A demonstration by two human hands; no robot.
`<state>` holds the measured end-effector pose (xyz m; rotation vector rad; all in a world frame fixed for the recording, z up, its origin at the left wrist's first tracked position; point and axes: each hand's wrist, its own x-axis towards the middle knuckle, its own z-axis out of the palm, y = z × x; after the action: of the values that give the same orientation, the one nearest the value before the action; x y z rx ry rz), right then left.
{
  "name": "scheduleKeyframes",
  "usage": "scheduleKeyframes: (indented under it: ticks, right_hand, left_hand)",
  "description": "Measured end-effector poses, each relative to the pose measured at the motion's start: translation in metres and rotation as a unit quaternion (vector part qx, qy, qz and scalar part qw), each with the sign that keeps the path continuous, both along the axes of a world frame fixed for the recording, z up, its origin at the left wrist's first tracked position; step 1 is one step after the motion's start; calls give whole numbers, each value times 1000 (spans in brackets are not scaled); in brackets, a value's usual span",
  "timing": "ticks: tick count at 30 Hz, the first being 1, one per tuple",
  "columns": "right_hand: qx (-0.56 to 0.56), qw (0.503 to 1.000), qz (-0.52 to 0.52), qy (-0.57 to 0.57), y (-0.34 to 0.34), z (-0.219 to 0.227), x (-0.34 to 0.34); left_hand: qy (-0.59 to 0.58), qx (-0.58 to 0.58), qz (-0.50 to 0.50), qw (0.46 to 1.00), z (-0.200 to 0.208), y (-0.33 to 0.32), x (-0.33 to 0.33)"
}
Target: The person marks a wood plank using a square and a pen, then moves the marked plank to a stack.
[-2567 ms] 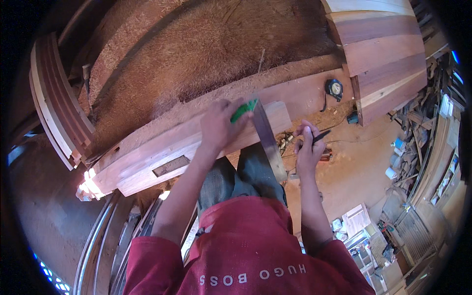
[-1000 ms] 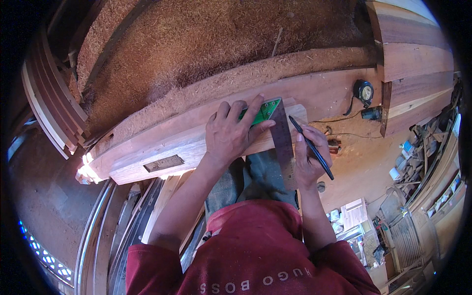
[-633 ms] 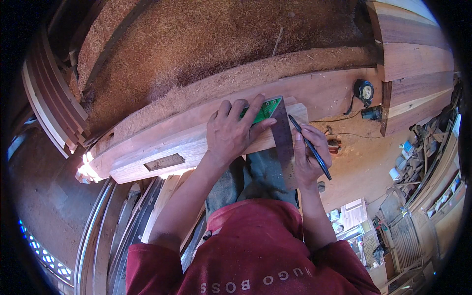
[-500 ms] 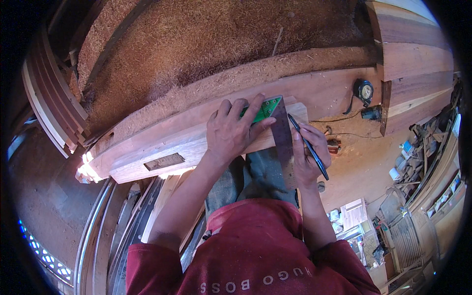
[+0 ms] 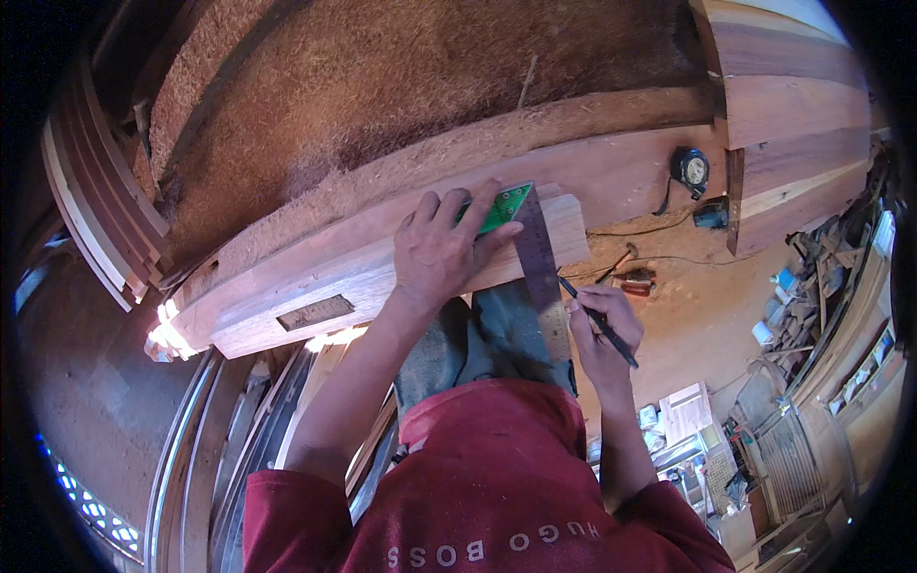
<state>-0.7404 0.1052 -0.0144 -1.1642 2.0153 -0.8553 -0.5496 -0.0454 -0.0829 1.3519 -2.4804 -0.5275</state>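
Note:
My left hand (image 5: 435, 246) grips the green handle of a try square (image 5: 540, 250), with the fingers over the wooden beam (image 5: 382, 298) and the thumb on the handle's near side. The square's dark metal blade crosses the beam near its right end and sticks out toward my body. In my right hand (image 5: 607, 334) is a dark pen (image 5: 604, 325), pinched between fingers and thumb. Its tip is close to the blade's right edge, just nearer to me than the beam. A rectangular mortise (image 5: 315, 313) is cut in the beam's near face, left of my left hand.
The beam lies on a long plank (image 5: 626, 170). A tape measure (image 5: 689, 172) rests on its right part, beside stacked boards (image 5: 798, 115). Wood shavings (image 5: 411, 76) cover the ground beyond. A tool with orange-red handles (image 5: 635, 282) and a cable lie on the floor at right.
My right hand and the pen have moved nearer to my body, from beside the beam down along the blade. My left hand still holds the square; the whole view has shifted slightly.

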Motion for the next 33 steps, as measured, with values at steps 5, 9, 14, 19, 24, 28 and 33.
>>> scheduleKeyframes:
  ticks: [5, 9, 14, 19, 24, 28, 33]
  right_hand:
    - [22, 994, 105, 6, -60, 1, -16]
    - [-22, 992, 126, -13, -120, -13, -19]
    - [-98, 989, 20, -111, -151, 6, -2]
    - [-219, 973, 52, -49, -145, 38, 6]
    - [-81, 962, 199, -167, -161, 51, 73]
    - [49, 853, 450, -259, -184, 72, 184]
    - [162, 764, 576, -241, -219, 40, 309]
  left_hand:
    - [-12, 0, 6, 1000, 2, 1, 1]
    - [2, 9, 0, 1000, 2, 2, -1]
    - [22, -11, 26, 999, 2, 4, 4]
    - [197, 135, 331, 913, 28, 3, 25]
    - [371, 106, 467, 795, 68, 29, 80]
    - [381, -89, 409, 824, 75, 60, 122]
    - [270, -55, 561, 781, 74, 86, 186]
